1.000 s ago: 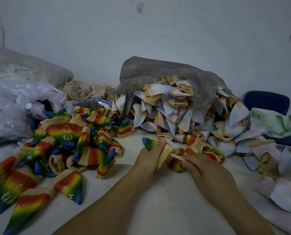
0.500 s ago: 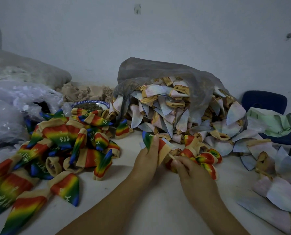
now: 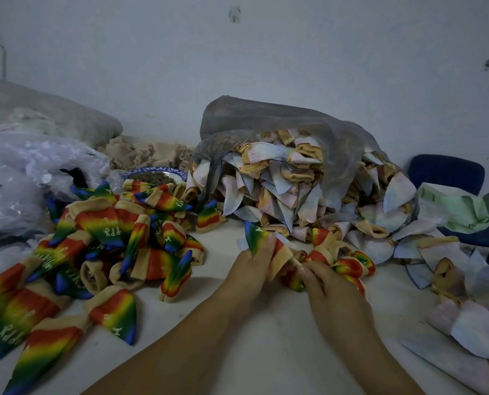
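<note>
Covering much of the white bench (image 3: 266,352) are socks in heaps; a pile of rainbow socks (image 3: 109,238) lies at the left, and at the back, against the pale wall (image 3: 294,52), a grey plastic bag (image 3: 280,121) spills pale socks (image 3: 280,192) out toward the right edge; a blue-rimmed bowl (image 3: 155,173) sits between the two heaps, clear plastic bags (image 3: 23,178) bulk at the far left, and a blue chair (image 3: 448,172) carrying green cloth (image 3: 459,206) stands beyond the bench's right side.

Near the middle of the bench the left grip (image 3: 251,263) is curled round one rainbow sock (image 3: 254,233) — blue-green toe pointing up and away, beige cuff toward the right grip (image 3: 334,292); the right grip pinches that cuff's end between thumb and forefinger, its other fingers curled; the sock is held just above the bench, and a small cluster of rainbow socks (image 3: 351,265) lies just beyond the right grip.
</note>
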`<state>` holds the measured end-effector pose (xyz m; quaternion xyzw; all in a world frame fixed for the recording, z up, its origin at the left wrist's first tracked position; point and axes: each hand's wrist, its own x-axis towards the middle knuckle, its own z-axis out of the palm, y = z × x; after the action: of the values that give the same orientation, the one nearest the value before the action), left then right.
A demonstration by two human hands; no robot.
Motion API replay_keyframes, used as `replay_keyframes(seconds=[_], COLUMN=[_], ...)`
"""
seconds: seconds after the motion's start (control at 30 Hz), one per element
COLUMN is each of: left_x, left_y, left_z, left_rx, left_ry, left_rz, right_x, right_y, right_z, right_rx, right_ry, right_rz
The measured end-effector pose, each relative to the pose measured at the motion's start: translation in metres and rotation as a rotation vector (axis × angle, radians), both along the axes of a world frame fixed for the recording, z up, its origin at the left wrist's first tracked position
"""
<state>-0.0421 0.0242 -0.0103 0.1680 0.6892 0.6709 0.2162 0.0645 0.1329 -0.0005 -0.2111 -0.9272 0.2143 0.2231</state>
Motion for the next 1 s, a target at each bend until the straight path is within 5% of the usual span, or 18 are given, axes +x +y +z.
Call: replay_keyframes(seconds=[0.2, 0.53, 0.87, 1.0], left_x=[0.001, -0.009, -0.02, -0.025], left_y=[-0.003, -0.008, -0.011, -0.015], left_z=[0.001, 0.005, 0.005, 0.005], left_rx=[0.037, 0.622, 0.761, 0.874], left_ry=[-0.025, -0.322, -0.414, -0.503], left_rz=[-0.016, -0.074, 0.045, 0.02], right_x=[0.003, -0.003, 0.002, 0.004], right_y=[0.004, 0.008, 0.02, 0.029], right_z=[0.0, -0.004, -0.003, -0.002], right_rx=[0.042, 0.035, 0.153, 0.017], right_ry=[0.041, 0.163, 0.023, 0.144], right_rz=[-0.033, -0.019, -0.206, -0.201])
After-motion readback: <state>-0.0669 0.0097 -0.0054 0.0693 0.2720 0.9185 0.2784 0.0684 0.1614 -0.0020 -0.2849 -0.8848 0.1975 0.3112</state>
